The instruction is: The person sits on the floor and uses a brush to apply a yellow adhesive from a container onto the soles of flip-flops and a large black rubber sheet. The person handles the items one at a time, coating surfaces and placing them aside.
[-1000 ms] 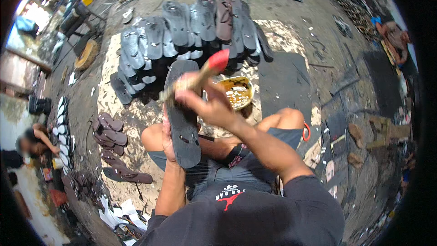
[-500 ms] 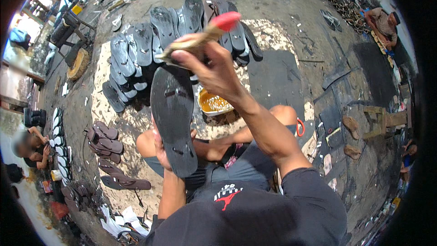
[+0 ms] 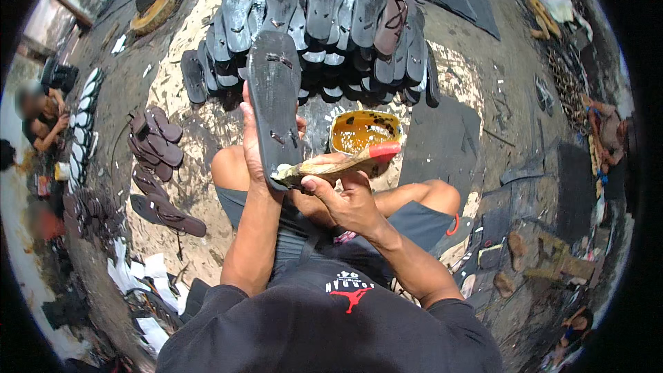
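Observation:
My left hand (image 3: 253, 155) is closed round a black flip-flop sole (image 3: 275, 100), holding it up lengthwise with its underside facing me. Dark strap ends show in slots in the sole, and a wet sheen covers parts of it. Between the thumb and fingers of my right hand (image 3: 351, 200) is a brush (image 3: 335, 166) with a red-tipped handle. Its pale bristles touch the sole's near end. Just beyond the brush stands a tub (image 3: 334, 131) of amber, glue-like liquid with dark specks on its wall.
Rows of black soles (image 3: 319, 7) lie stacked ahead, a brown strapped flip-flop (image 3: 391, 24) among them. More brown flip-flops (image 3: 155, 141) are at the left. A dark mat (image 3: 442, 141) lies right of the tub. Other people (image 3: 48, 121) sit near both edges.
My right hand has brought the brush down from above the sole's far end to its near end. The sole is now held a little farther forward.

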`<control>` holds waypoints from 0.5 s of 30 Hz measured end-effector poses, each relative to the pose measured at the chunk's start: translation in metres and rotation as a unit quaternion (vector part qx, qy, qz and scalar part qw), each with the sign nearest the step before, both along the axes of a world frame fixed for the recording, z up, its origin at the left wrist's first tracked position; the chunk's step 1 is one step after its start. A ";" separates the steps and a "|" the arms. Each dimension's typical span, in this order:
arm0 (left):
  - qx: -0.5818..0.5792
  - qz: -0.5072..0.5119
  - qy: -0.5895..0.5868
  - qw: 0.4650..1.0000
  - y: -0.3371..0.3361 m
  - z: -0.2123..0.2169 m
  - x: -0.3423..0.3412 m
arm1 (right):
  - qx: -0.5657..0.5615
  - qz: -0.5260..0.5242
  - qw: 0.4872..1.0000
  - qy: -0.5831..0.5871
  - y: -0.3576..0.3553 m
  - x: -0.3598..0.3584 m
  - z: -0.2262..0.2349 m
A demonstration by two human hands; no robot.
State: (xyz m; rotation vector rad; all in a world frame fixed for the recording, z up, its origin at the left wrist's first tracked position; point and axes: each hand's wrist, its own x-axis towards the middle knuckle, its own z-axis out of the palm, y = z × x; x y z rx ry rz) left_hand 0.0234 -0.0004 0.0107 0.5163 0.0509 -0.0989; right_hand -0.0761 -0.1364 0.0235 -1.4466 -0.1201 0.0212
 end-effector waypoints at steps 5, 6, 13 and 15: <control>0.010 -0.034 -0.027 0.999 0.002 -0.019 0.010 | -0.105 0.030 0.973 -0.205 -0.013 0.041 -0.004; 0.024 -0.043 -0.063 0.997 0.005 -0.031 0.009 | -0.183 0.010 0.949 -0.256 -0.013 0.062 0.000; -0.021 0.023 0.006 1.000 0.023 -0.010 0.017 | -0.216 0.031 0.925 -0.311 0.020 0.087 0.000; 0.009 0.063 0.003 0.998 0.049 -0.012 0.037 | -0.054 0.189 0.963 -0.184 0.036 0.053 0.006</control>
